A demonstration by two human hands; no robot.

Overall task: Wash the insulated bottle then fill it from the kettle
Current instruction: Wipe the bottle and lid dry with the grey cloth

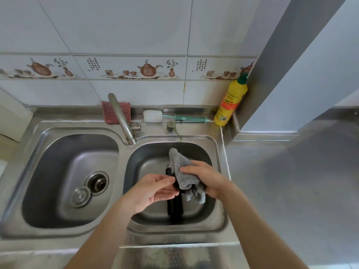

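Both forearms reach into the right basin [211, 152]: left hand [153, 189] pinches the black bottle [175, 207], right hand [206, 177], at three o'clock, grips a grey cloth [181, 169]; washing underway, filling remains.

The 1 camera sat on my head and looked forward and steeply down over the double sink [124, 235]. It faced the tiled wall [136, 26], which filled the upper part of the wide-angle view. My left hand [153, 189] and right hand [206, 177] lay close beneath it, near the centre. The steel counter [291, 181] ran off to the right edge.
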